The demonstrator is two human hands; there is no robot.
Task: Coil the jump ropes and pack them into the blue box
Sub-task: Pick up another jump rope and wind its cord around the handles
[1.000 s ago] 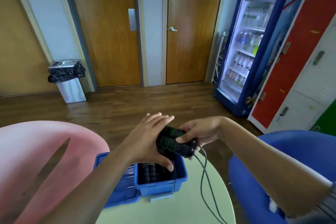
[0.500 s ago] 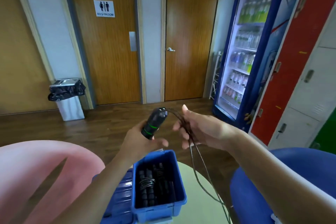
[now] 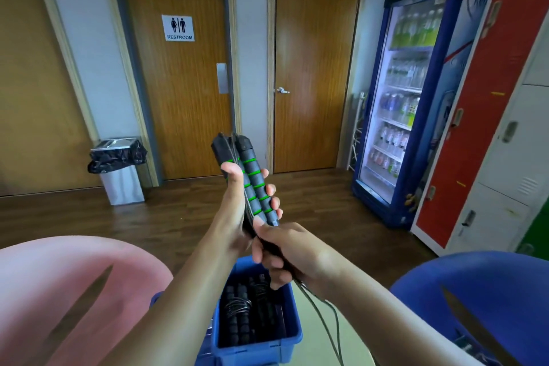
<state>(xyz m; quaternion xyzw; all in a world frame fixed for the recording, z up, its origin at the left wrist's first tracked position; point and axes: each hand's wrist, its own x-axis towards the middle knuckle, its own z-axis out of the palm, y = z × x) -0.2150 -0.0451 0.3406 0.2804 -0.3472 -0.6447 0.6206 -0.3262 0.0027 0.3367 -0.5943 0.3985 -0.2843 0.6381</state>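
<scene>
Hand state: I read the left hand (image 3: 237, 211) as closed round the pair of jump rope handles (image 3: 251, 178). The thumb lies on the left side and the fingertips show on the right. The handles stand nearly upright, side by side and touching, with their top ends above the hand. The right hand (image 3: 285, 252) sits just below, its fingers curled round the cord (image 3: 325, 324) where it leaves the lower ends of the handles. The cord hangs slack from this hand, down over the table (image 3: 309, 345), and runs out of the bottom of the frame.

Task location: the blue box (image 3: 258, 350) stands open on the table directly under both hands. Coiled ropes (image 3: 240, 312) lie in its left half; the right half is dark and I cannot tell what fills it. The right hand hangs over the far rim.

Clearance: a pink chair (image 3: 74, 291) bounds the left side and a blue chair (image 3: 475, 291) the right. Bare wood floor lies beyond the hands. A bin (image 3: 118, 169) and a drinks fridge (image 3: 410, 98) stand well apart from the hands, at the walls.
</scene>
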